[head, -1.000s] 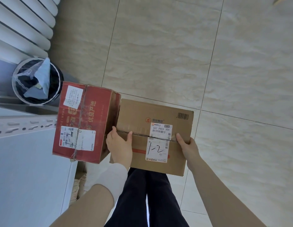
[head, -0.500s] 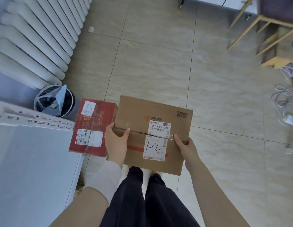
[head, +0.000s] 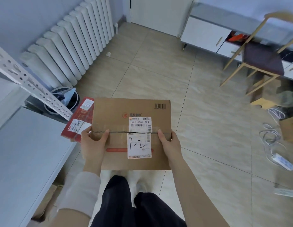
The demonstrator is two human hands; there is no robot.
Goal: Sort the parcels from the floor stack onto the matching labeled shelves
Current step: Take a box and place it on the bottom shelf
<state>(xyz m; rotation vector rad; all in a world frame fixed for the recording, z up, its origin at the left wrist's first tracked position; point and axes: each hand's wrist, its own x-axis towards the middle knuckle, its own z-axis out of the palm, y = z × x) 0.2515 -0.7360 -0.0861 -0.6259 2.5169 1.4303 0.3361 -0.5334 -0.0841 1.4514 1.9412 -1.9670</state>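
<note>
Head view: brown box (head: 119, 110) marked 1-2, gripped at its sides by left hand (head: 91, 145) and right hand (head: 170, 143). Risk: corner could clip shelf post (head: 32, 88), loosening grip.

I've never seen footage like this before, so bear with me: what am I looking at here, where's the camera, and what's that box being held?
There is no machine here: these are a person's bare hands, filmed by one wide-angle camera worn on the head, looking forward and down. The left hand and right hand grip the two sides of a brown cardboard parcel, thumbs on top. Its white label has 1-2 handwritten on it. Just left of it, partly hidden, is a red parcel. Further left is a white shelf with a slotted metal rail. On the tiled floor are a bin, a chair and loose cables; a radiator lines the wall.
</note>
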